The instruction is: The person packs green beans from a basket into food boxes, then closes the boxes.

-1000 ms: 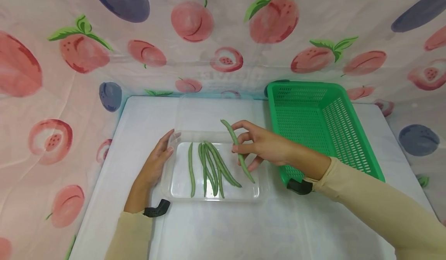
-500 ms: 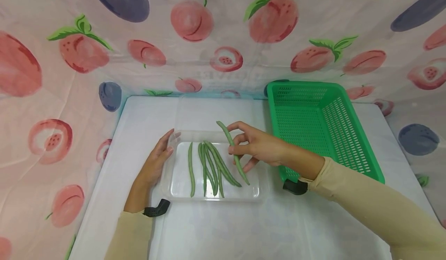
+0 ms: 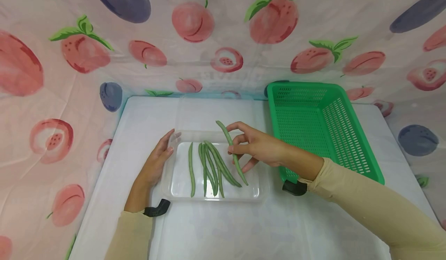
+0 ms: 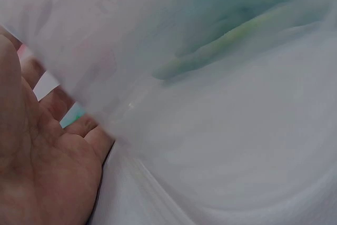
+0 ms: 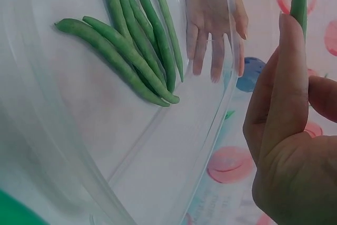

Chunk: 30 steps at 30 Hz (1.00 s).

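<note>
In the head view my right hand (image 3: 258,145) pinches a green bean (image 3: 224,130) between thumb and fingers, above the right part of a clear plastic container (image 3: 251,198). The bean slants, its upper end pointing far left. Several green beans (image 3: 212,167) lie in the container, most bunched together, with one apart at the left. My left hand (image 3: 156,161) rests against the container's left wall. The right wrist view shows the left hand's fingers (image 5: 216,56) straight behind that wall, and the right hand (image 5: 289,130) holding the bean upright. In the left wrist view the left palm (image 4: 47,167) touches the wall.
A green plastic basket (image 3: 299,126) with slotted sides stands right of the container, partly behind the right forearm. A clear, flat, lid-like sheet (image 3: 216,112) lies behind the container on the white table (image 3: 226,233). Fruit-printed cloth (image 3: 191,21) hangs at the back and sides.
My right hand has moved slightly left with the green bean, then stayed nearly still over the last half second. The left hand, the container and the beans in it have not moved.
</note>
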### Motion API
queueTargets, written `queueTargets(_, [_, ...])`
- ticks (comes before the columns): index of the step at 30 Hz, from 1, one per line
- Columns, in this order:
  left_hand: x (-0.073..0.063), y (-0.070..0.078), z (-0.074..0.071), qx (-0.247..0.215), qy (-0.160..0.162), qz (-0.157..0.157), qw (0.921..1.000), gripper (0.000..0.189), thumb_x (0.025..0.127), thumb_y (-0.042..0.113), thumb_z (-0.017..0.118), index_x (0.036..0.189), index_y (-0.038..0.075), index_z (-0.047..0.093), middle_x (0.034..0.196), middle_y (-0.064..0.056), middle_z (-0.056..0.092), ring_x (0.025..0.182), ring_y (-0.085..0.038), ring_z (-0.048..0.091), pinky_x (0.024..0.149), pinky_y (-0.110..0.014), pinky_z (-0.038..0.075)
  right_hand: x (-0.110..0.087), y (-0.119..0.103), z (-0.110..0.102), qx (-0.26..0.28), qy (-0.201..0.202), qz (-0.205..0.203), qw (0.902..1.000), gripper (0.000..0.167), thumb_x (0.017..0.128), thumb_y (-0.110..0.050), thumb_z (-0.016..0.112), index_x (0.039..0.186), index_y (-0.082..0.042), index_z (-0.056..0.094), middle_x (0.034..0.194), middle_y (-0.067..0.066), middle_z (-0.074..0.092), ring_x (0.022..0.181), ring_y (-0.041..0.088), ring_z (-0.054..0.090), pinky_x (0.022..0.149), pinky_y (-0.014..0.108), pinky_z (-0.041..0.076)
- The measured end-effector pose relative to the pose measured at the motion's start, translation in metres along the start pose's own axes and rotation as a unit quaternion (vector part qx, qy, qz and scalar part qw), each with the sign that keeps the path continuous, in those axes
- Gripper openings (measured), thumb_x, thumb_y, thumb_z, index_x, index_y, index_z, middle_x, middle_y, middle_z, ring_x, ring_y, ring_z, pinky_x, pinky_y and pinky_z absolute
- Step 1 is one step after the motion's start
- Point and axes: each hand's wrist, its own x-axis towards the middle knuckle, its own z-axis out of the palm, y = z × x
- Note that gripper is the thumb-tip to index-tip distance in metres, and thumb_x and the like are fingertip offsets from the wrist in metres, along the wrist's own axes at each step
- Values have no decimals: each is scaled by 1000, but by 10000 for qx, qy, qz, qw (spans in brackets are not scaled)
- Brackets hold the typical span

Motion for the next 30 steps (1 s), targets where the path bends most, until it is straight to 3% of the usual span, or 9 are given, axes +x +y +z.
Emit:
queueTargets(10, [1,-2,-1,-6,-10,63,10000,58,110,25,43,164,25,21,171,-3,20,135,-26,46,91,-32,56,2,2,-1,-75,17,47,10000,49,103,-16,60,146,-27,39,115,17,60,99,31,66,68,52,62])
queueTargets(20, [0,0,0,-18,-46,136,9999,58,110,24,43,164,25,20,171,-4,20,139,-27,43,93,-29,55,-1,1,-5,-162,152,69,9997,35,103,-11,58,137,-19,52,113,18,62,96,29,68,72,54,61])
queueTargets(26, [2,0,-1,-47,-69,200,9998,58,111,22,42,164,26,21,171,-5,20,141,-27,40,96,-27,53,-10,-3,-19,-40,301,-127,9995,32,104,-12,57,136,-14,53,117,21,59,97,29,67,76,53,62])
queueTargets(30, [1,-1,-1,-38,-63,147,9999,58,111,22,42,164,25,21,171,-6,20,142,-27,39,96,-27,53,-21,-7,-35,82,500,-253,9984,33,103,-13,59,136,-11,52,111,16,60,95,27,68,77,52,62])
